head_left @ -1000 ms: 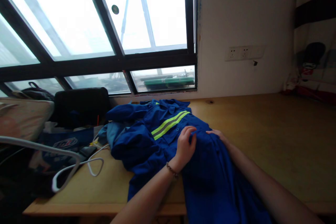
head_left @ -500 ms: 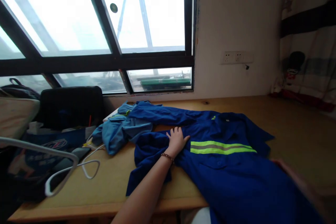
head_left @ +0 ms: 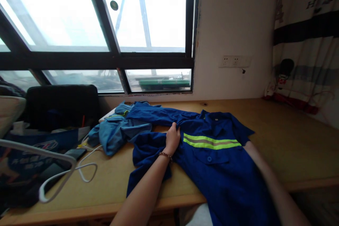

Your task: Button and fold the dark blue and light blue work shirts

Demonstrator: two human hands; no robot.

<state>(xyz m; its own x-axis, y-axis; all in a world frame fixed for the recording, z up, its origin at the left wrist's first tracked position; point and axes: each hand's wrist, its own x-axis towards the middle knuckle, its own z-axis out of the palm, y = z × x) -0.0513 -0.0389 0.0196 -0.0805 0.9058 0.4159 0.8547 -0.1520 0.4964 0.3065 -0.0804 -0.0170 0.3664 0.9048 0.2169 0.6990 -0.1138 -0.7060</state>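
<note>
A dark blue work jacket [head_left: 201, 155] with a yellow-green reflective stripe lies spread over the table, its lower part hanging over the front edge toward me. Its collar is at the far side, and one sleeve stretches left. My left hand [head_left: 173, 137], with a beaded bracelet on the wrist, has its fingers closed on the cloth left of the stripe. My right hand [head_left: 247, 144] reaches to the jacket's right side by the short-looking right sleeve; its fingers are hidden by the fabric. A lighter blue garment [head_left: 112, 136] lies crumpled at the left, touching the outstretched sleeve.
The wooden table [head_left: 280, 141] runs along a window and a wall with a socket panel [head_left: 234, 61]. On the left are a white cable [head_left: 92, 164], a phone-like dark slab [head_left: 76, 153], a blue printed bag [head_left: 39, 155] and a black chair back [head_left: 62, 107]. A curtain [head_left: 304, 49] hangs at the right.
My left hand has gone from lying spread to gripping the cloth. My right arm has come in from the right edge to the jacket's right side. The jacket's right side has shifted left.
</note>
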